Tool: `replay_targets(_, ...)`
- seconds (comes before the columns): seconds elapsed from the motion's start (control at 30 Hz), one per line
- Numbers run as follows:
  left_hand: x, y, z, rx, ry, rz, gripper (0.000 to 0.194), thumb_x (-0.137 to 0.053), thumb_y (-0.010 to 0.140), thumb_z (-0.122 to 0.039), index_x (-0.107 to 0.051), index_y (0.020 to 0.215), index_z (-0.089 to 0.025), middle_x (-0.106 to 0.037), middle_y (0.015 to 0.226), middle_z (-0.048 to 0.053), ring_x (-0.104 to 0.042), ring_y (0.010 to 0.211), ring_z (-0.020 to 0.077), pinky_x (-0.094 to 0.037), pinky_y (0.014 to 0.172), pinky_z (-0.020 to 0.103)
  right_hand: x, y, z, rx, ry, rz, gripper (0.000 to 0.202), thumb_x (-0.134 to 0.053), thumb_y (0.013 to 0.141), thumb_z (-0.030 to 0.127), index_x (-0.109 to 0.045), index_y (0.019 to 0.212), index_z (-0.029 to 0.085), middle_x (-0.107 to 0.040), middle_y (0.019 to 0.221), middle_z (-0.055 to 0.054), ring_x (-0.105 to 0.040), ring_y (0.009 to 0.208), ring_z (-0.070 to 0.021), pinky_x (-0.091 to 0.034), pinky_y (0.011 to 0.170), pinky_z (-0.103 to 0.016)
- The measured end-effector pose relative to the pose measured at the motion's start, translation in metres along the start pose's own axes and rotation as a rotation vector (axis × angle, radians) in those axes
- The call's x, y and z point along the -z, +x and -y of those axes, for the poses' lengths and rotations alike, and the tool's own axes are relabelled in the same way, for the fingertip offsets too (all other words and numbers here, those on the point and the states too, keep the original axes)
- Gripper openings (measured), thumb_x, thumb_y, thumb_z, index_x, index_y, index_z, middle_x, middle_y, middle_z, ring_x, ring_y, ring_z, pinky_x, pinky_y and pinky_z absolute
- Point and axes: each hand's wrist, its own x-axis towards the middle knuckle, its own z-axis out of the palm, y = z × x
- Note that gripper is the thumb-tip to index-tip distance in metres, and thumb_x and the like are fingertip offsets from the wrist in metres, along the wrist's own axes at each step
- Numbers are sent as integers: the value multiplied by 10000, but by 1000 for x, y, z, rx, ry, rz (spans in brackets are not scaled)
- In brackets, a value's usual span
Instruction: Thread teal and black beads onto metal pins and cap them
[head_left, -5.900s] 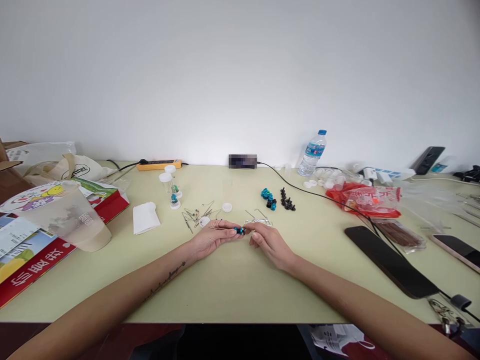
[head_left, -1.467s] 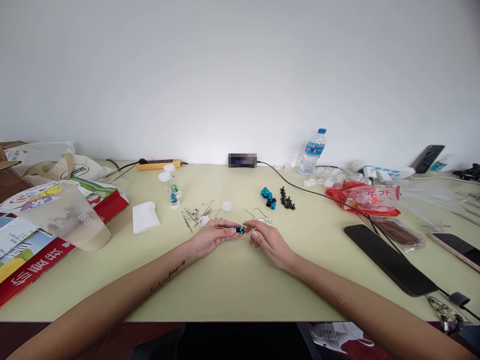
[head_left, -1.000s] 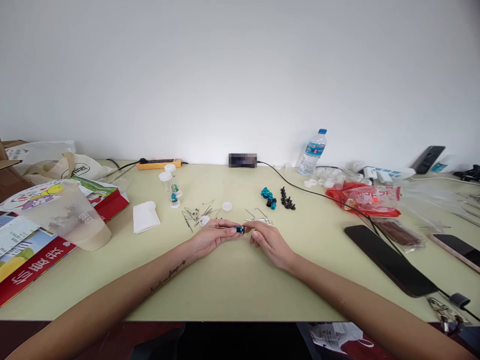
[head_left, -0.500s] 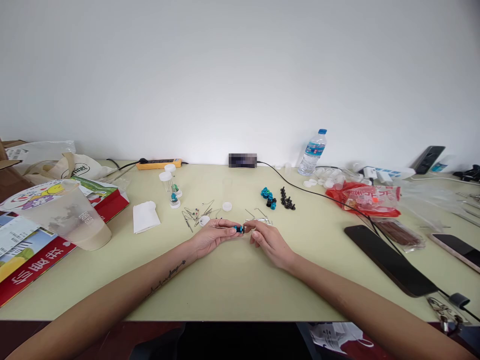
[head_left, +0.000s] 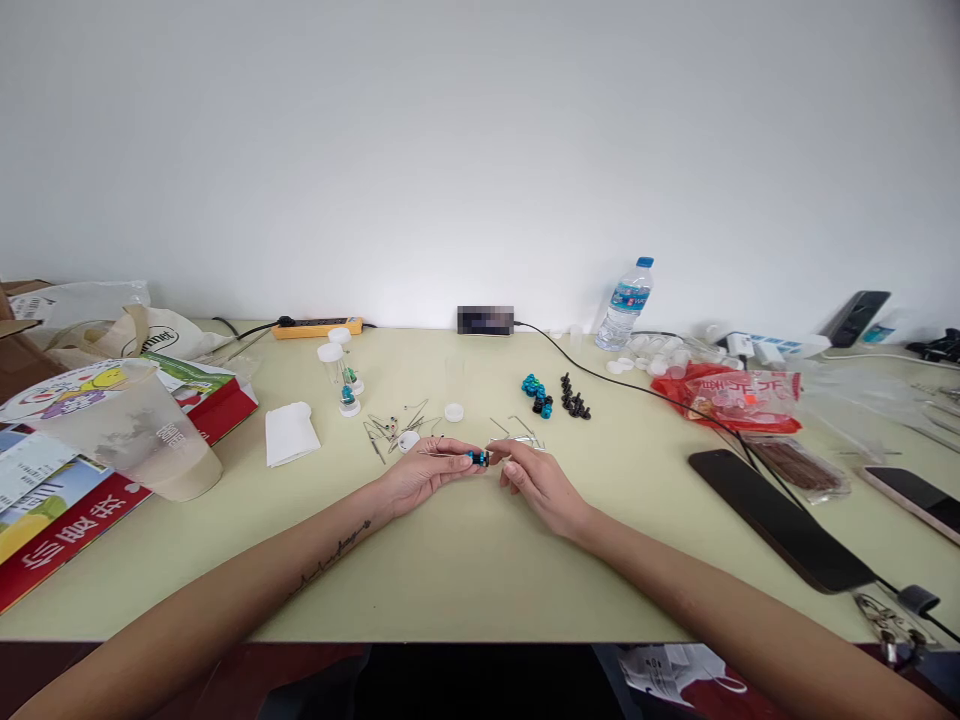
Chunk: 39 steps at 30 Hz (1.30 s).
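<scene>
Between its thumb and fingers my left hand (head_left: 426, 476) pinches a small blue-and-black cylindrical part (head_left: 478, 458) over the table. A thin rod seems to run along that hand's fingers. My right hand (head_left: 541, 484) is beside the part's right end, index fingertip at or almost against it, thumb held apart, other fingers curled. Whether it touches cannot be made out. Thin bent metal pieces (head_left: 396, 428) lie beyond my left hand, and several L-shaped metal rods (head_left: 519, 434) beyond my right. Farther off are a pile of blue parts (head_left: 534, 388) and a group of black screw-like pieces (head_left: 576, 402).
A clear tube with white cap (head_left: 454, 411) stands ahead; two capped tubes (head_left: 330, 354) stand left. Folded white paper (head_left: 291, 436) and a plastic cup (head_left: 169, 450) lie left. Right are a water bottle (head_left: 628, 302), red bag (head_left: 726, 396), black phone (head_left: 776, 520) and a cable (head_left: 600, 374).
</scene>
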Motion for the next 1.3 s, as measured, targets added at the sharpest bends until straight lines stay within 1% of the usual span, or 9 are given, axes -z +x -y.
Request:
replay_targets(0.17,-1,-1,0,8,18,-4,286,-765,632,-183,-669,890,-101,-694,894,88,-645,900,204,-421,967,347,0,0,0,17,2,24,359,-231,965,386,-533,1106,252,-614,958,-43,-572,749,-158,-461,669,-291)
replay_targets(0.3,-3,-2,1,-7,38,-31,270,-766,629,-185,-674,873,-115,-692,893,80,-648,870,202,-436,944,365,-1,0,2,-45,22,13,243,-431,909,385,-503,1094,246,-606,1003,-34,-577,718,-144,-468,633,-275)
replay_targets(0.37,-4,-2,3,-23,63,-29,264,-764,629,-179,-677,869,-112,-690,895,82,-647,853,198,-444,933,371,-2,0,2,-47,27,12,213,-465,894,364,-506,1066,243,-606,995,-31,-579,712,-139,-465,612,-263)
replay_targets(0.47,-3,-2,4,-32,93,4,251,-755,638,-173,-681,866,-97,-688,894,91,-642,849,196,-444,931,375,-3,1,1,-19,1,12,186,-438,908,349,-536,1014,232,-613,942,-35,-574,713,-142,-455,598,-256)
replay_targets(0.53,-2,-1,5,-35,94,10,243,-754,638,-172,-683,859,-98,-688,893,88,-641,847,194,-446,926,374,-2,1,1,-9,-36,4,212,-401,923,356,-555,983,224,-618,895,-40,-571,726,-154,-450,613,-266)
replay_targets(0.63,-1,0,5,-38,78,-5,239,-757,633,-171,-683,851,-109,-689,883,77,-639,853,194,-444,927,378,-1,1,3,-24,-56,-17,247,-350,942,358,-548,1007,225,-622,887,-41,-576,755,-162,-448,638,-279)
replay_targets(0.87,-3,-1,4,-38,100,4,247,-757,633,-186,-686,856,-108,-689,879,88,-640,858,210,-432,936,400,-4,-1,1,-7,-20,9,172,-449,904,313,-517,1039,231,-612,967,-39,-577,695,-137,-458,594,-259)
replay_targets(1.13,-4,-1,5,-35,105,4,258,-767,616,-192,-689,850,-117,-690,863,76,-634,859,190,-436,925,361,-2,0,4,-15,-100,11,178,-400,925,324,-536,978,223,-612,872,-33,-554,687,-144,-434,582,-258)
replay_targets(1.3,-5,-1,5,-27,91,9,260,-765,617,-191,-685,856,-126,-694,838,66,-641,871,209,-439,912,361,-2,0,5,-41,-43,29,174,-431,912,356,-499,999,222,-611,912,-29,-559,682,-134,-432,583,-252)
